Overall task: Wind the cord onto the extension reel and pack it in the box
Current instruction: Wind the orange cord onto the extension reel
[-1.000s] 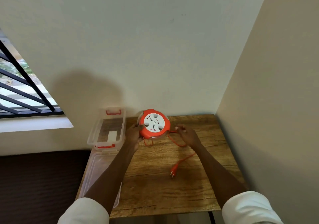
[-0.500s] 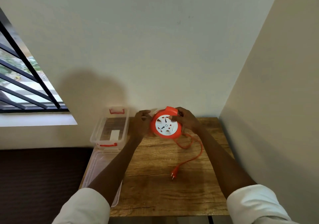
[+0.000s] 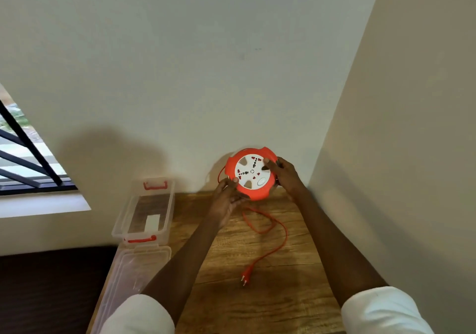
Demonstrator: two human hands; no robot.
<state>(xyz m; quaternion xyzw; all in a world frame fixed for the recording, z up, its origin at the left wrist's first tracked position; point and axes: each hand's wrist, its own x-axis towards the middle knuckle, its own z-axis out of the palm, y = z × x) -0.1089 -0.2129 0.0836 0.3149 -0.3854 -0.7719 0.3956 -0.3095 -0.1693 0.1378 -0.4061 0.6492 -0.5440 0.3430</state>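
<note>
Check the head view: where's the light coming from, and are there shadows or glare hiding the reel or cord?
Head view: daylight enters from the window; a soft shadow falls on the wall, left of the reel. No glare; the cord and plug read clearly on the table.

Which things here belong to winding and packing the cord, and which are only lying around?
Belongs to the job:
- orange reel, held up by left hand and right hand
- loose orange cord with its plug on the table
- clear box, open
- clear lid in front of the box

Only around:
- window bars
</note>
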